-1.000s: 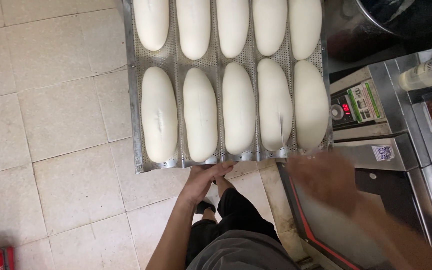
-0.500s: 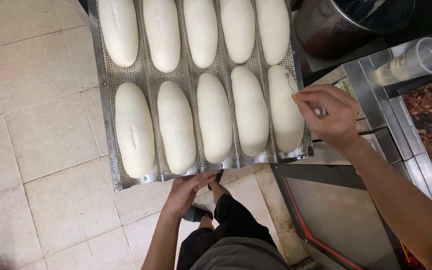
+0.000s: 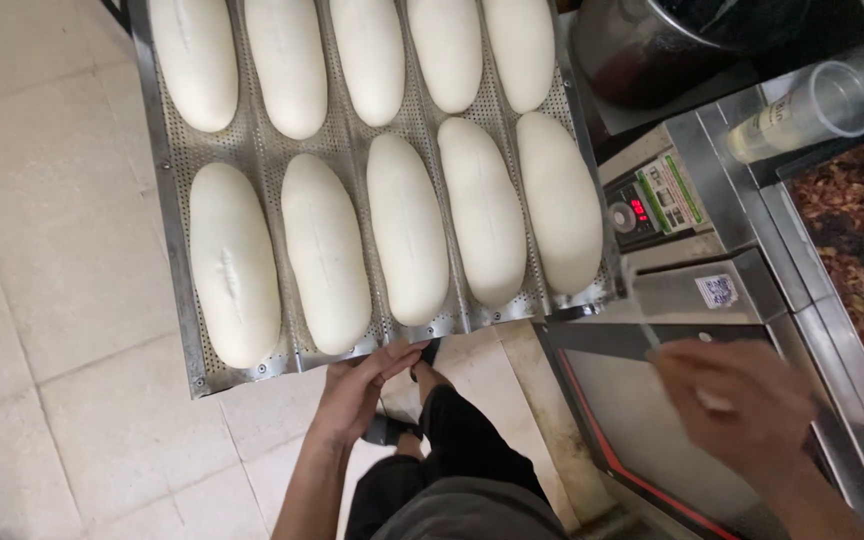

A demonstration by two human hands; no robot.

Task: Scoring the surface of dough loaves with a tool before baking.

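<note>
Only the head view here, looking straight down. The left hand [image 3: 367, 385] is gripping the near edge of a perforated metal tray [image 3: 177, 270], fingers curled over the rim about midway along it, so the tray is held out over the tiled floor [image 3: 62, 420] rather than sitting on anything I can see. The tray is loaded with pale raw dough loaves [image 3: 407, 230] lying in its long grooves: five in the near row and five more in the far row, those cut off by the top of the picture. The loaf at the near left corner [image 3: 234, 265] has a short slit down its top.

The right hand [image 3: 742, 400] is off to the right, well apart from the tray, over a steel bench [image 3: 672, 300]. It's blurred, fingers drawn in narrow, and there's a thin blade-like thing [image 3: 642, 310] sticking up from it toward the tray's near right corner, but I can't tell for sure what it is or how tightly it's held.

On the bench past that hand there's a small control panel with a red display [image 3: 652, 200], a clear plastic cup [image 3: 802, 110] lying on its side, and a bin of reddish-brown bits [image 3: 862, 250] at the right edge. A dark pot [image 3: 652, 50] sits at the far end.
</note>
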